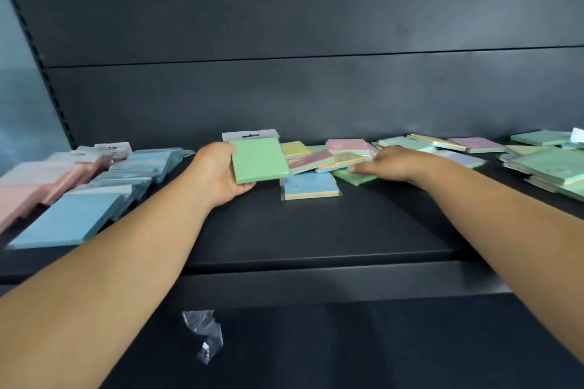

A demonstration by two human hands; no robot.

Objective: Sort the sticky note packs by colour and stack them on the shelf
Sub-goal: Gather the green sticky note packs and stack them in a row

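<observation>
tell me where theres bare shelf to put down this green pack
Bare shelf runs along the front edge, between the blue stacks on the left and the green stacks on the right, in front of the multicolour pack. The mixed pile behind is crowded.

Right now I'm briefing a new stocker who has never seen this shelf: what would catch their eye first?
The green sticky note pack held up in the left hand at centre stands out most. Beside it, the right hand reaches into the unsorted multicolour pile in the middle of the dark shelf. Tidy blue stacks and pink stacks line the left end.
</observation>
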